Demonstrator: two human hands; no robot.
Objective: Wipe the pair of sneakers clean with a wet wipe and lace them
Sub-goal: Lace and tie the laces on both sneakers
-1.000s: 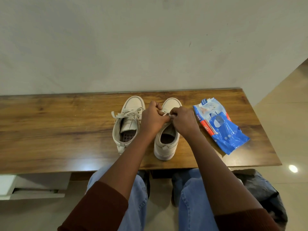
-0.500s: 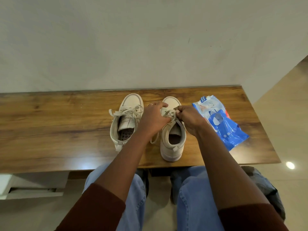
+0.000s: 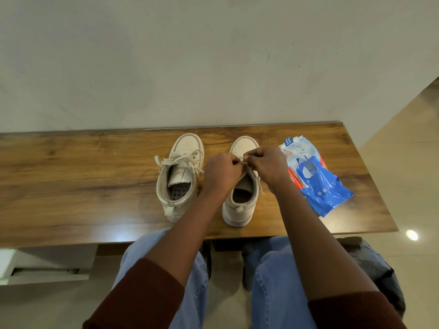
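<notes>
Change: both hands have shifted toward the toe of the right sneaker (image 3: 240, 205)
Left sneaker (image 3: 178, 176): laced, on table (image 3: 71, 176)
Left hand (image 3: 222, 173): pinching lace (image 3: 260, 184), mostly hidden
Right hand (image 3: 268, 166): pinching same lace
Wipes pack (image 3: 313, 176): right, table edge

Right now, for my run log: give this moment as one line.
step: lacing | left hand, right hand: pinching lace | right sneaker: being laced | left sneaker: laced | wipes pack: idle

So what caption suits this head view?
Both hands lacing the right sneaker beside its laced mate.
</notes>
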